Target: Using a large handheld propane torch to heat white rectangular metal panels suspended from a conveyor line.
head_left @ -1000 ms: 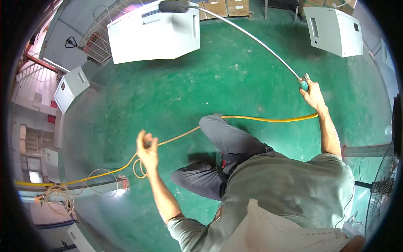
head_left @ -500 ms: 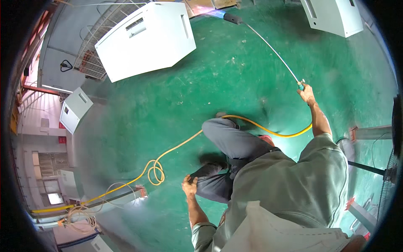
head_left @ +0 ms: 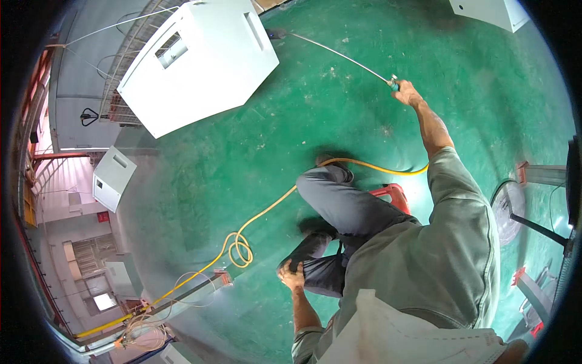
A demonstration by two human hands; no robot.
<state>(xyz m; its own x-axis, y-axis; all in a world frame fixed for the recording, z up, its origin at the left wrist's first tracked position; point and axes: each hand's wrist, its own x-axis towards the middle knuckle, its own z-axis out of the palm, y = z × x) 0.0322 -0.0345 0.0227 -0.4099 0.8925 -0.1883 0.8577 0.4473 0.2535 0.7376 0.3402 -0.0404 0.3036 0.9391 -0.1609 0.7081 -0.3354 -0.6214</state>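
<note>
My right hand [head_left: 407, 93] is wrapped round the green handle [head_left: 394, 86] of a long-rodded torch [head_left: 341, 54], well to the right of the large white cabinet [head_left: 203, 70]. From that grip the torch reaches leftward, its dark head just beside the cabinet's right edge; I can't tell if they touch. My left hand [head_left: 292, 277], well apart, drapes over my knee [head_left: 298, 253], nearer me than the cabinet.

Grips green handle [head_left: 394, 87] of long metal wand [head_left: 341, 55] with right hand [head_left: 408, 94]. Shows dark nozzle [head_left: 276, 34] just beside big white cabinet [head_left: 206, 73]; can't tell if touching. Rests left hand [head_left: 291, 276] on left knee [head_left: 286, 264]. Sits by partly hidden red stool [head_left: 398, 195], near yellow hose [head_left: 267, 210] coiled in loops on green floor [head_left: 182, 182].
</note>
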